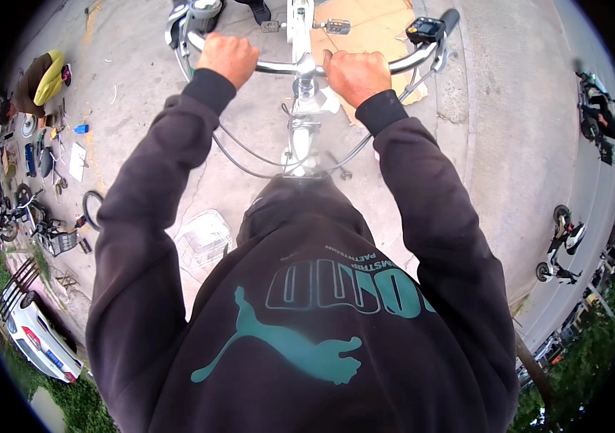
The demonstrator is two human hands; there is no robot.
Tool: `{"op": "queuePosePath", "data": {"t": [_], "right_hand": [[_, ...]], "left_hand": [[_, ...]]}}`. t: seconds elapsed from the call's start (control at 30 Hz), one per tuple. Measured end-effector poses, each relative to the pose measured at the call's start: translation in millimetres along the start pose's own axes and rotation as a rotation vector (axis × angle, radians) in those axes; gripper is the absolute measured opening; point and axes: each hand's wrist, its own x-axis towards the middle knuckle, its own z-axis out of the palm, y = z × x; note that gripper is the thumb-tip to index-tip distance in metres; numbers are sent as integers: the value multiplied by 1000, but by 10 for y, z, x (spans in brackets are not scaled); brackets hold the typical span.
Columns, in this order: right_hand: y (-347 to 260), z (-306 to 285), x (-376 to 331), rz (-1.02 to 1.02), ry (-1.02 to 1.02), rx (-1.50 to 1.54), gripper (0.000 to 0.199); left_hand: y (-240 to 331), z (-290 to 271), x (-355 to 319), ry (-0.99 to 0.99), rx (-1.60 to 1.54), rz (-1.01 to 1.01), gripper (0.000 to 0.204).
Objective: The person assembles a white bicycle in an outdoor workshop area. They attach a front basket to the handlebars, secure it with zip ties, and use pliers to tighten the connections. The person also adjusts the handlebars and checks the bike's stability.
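Observation:
My left hand (229,59) is closed around the left part of a silver bicycle handlebar (276,68). Closer to the middle, my right hand (357,75) wraps the bar just right of the shiny stem (307,66). A small black display (425,29) and a black grip (450,19) sit at the bar's right end. Below the bar, the bicycle's white front part (304,133) runs toward my body, with cables looping on both sides. Beyond the bar, a right pedal (337,27) and a left pedal (271,26) show. My legs hide the bicycle's nearest part.
Flat cardboard (380,36) lies on the concrete past the bar. A clear basket-like container (205,237) is by my left leg. Farther left are a black tire (92,209), scattered parts, a bent-over person in yellow (49,78) and a white car (42,339). A scooter (561,245) stands right.

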Motion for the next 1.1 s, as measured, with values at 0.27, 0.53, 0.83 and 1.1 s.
{"op": "queuePosePath", "data": {"t": [0.27,0.53,0.83,1.1], "right_hand": [[508,296,266,-191,58,24,44],[-196,26,-18,219,-32,-91,44],[-200,52,-123,72,63,-118,43],[32,147,-33,-18,173,-72,43]], "left_hand": [[571,-341,-121,-175,-25,-194,14],[-75,57,150,-36,-9,51,17],[-70,-7,201,-63,48,48,13],[67,-122,86,-103,33,-52,15]]}}
